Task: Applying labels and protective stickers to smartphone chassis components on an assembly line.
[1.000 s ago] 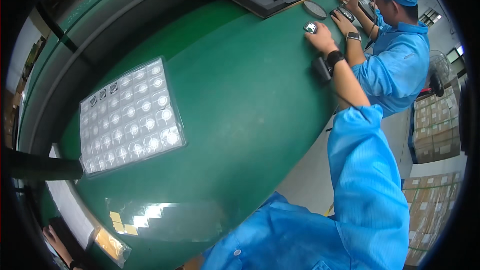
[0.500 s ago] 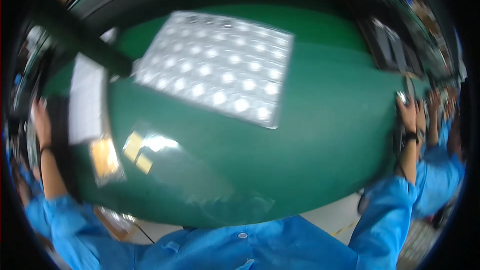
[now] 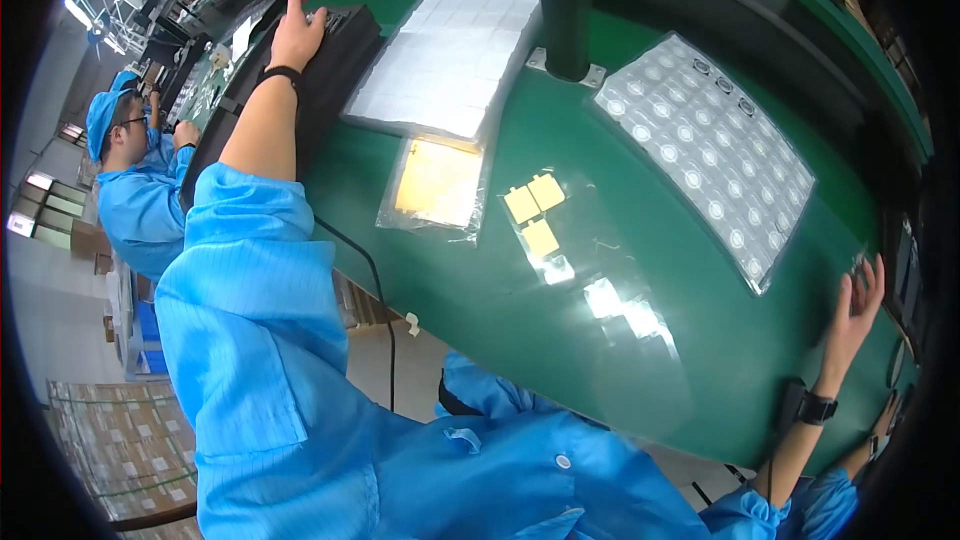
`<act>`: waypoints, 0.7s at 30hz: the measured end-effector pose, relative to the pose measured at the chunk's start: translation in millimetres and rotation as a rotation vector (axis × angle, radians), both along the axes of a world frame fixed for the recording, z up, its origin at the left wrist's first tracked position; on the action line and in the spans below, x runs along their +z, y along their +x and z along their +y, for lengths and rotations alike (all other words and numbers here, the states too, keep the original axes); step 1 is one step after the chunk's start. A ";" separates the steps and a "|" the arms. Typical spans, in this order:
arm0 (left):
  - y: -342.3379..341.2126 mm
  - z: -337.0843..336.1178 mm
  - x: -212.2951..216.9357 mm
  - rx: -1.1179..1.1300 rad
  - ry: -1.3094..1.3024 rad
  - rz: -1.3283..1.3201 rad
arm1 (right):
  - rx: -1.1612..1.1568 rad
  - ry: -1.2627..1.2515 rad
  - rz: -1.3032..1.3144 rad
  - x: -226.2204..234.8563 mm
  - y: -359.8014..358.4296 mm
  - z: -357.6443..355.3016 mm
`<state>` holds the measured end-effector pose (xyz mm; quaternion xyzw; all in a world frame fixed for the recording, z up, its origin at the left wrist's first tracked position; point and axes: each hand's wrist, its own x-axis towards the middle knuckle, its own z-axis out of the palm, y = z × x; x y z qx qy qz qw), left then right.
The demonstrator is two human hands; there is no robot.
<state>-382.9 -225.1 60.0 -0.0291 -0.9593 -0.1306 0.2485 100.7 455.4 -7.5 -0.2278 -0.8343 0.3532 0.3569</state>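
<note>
My left hand (image 3: 298,38) is at a black box (image 3: 335,65) on the far left of the table, thumb and index finger apart over small metallic parts in its top. What the other fingers do there is hidden. At the right edge of the table, my right hand (image 3: 860,302) is raised with its fingers spread. A small shiny thing by its fingertips is too blurred to name. Near it lies a clear plastic tray (image 3: 705,155) with rows of round cells; dark round parts sit in three cells at its far edge.
White sheets (image 3: 455,55) lie beside the black box, with a clear bag of orange-yellow pieces (image 3: 437,180) nearer me. Yellow squares (image 3: 540,238) rest on clear film. A green post (image 3: 565,20) rises from the table. A black cable (image 3: 385,290) hangs off the edge. A co-worker (image 3: 140,175) sits left.
My view has swung left, so the table appears turned and shifted right. My left hand now shows plainly over the black box. My right hand's fingers now look spread.
</note>
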 end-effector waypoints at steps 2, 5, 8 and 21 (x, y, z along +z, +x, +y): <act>-7.7 -0.7 -4.0 -0.065 -0.014 0.080 | 0.029 0.055 0.020 8.5 -24.7 -28.8; -27.7 -21.4 -19.1 -0.119 0.187 -0.033 | 0.046 0.055 0.053 17.1 -48.5 -62.2; -18.0 4.6 -28.5 -0.210 0.391 -0.100 | 0.018 0.018 0.088 29.9 -47.6 -83.2; 314.4 268.8 7.0 -1.374 1.285 -0.981 | 0.593 -0.300 0.101 98.5 -100.6 -206.4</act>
